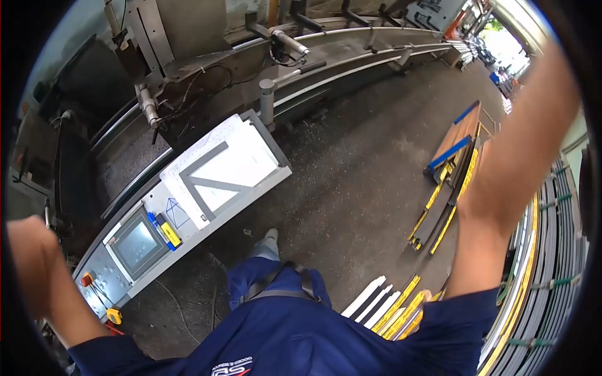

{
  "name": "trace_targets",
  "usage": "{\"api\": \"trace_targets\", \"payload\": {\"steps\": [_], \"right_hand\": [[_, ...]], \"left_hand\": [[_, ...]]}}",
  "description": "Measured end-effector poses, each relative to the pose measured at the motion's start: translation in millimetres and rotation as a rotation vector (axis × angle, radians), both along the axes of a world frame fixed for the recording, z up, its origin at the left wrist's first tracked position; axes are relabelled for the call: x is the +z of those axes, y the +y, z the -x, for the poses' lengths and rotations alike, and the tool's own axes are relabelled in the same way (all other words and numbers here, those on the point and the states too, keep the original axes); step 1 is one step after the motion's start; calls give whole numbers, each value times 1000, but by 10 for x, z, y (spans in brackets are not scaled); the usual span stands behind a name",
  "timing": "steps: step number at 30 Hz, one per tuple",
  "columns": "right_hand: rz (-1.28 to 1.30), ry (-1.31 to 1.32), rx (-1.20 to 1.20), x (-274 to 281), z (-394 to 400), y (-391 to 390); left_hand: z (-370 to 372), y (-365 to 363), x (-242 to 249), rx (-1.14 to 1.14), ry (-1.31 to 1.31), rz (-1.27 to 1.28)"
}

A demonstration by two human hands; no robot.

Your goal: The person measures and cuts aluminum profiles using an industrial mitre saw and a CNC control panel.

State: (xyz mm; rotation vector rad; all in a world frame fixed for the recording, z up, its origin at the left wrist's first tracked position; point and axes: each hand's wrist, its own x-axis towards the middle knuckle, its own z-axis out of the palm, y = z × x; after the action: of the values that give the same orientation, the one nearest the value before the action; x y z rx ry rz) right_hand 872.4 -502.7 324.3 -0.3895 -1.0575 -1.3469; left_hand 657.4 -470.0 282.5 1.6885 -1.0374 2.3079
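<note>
My left arm (pixel 69 307) is bent at the left edge, and its hand is not shown. My right arm (pixel 495 207) rises along the right side and runs out of the picture, so that hand is outside the frame too. Nearest the left arm is a control panel (pixel 97 279) with a red knob (pixel 86 280) and a screen (pixel 136 245). A yellow tape measure (pixel 114 315) sits at its lower corner. Beside the screen lie a blue marker (pixel 154 220) and a yellow-and-black item (pixel 168 232). White paper (pixel 241 160) with dark grey strips (pixel 204 163) covers the panel's far end.
A long machine with rails (pixel 370 59) stretches across the back. A wooden cart (pixel 454 138) with blue edges stands right of the floor (pixel 338 188). Yellow-taped profiles (pixel 401 307) lie near my body. Bundled long bars (pixel 558 250) are stacked along the right side.
</note>
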Motion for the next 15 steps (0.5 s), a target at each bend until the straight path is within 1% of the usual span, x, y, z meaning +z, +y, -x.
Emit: {"api": "trace_targets", "payload": {"steps": [3,5,7,9,10,11,12,13,14,15], "right_hand": [[-31,-44,83,-250,-416,-656],[-56,-70,96,-481,-698,-1068],[-65,-85,92,-783,-997,-1449],[-93,-85,50,-1041,-1247,-1747],[-115,-77,11,-1169,-1332,-1865],[-143,-77,-32,-1285,-1431,-1943],[-167,-55,-94,-1404,-1510,-2052],[-203,-17,-167,-1489,-1596,-2138],[-244,28,-239,-1590,-1650,-2221],[-297,103,-311,-1679,-1668,-2274]], "left_hand": [[-751,501,23,-205,103,110],[-1456,854,12,-356,198,226],[-2335,1241,12,-531,315,412],[-3353,1609,-148,-717,493,666],[-3890,1778,-336,-807,611,832],[-4427,1932,-623,-883,756,1014],[-4995,2012,-1024,-949,923,1201],[-5358,1873,-1350,-891,1029,1469],[-5837,2011,-1809,-1074,1315,1509],[-6023,1941,-2047,-1215,1526,1553]]}}
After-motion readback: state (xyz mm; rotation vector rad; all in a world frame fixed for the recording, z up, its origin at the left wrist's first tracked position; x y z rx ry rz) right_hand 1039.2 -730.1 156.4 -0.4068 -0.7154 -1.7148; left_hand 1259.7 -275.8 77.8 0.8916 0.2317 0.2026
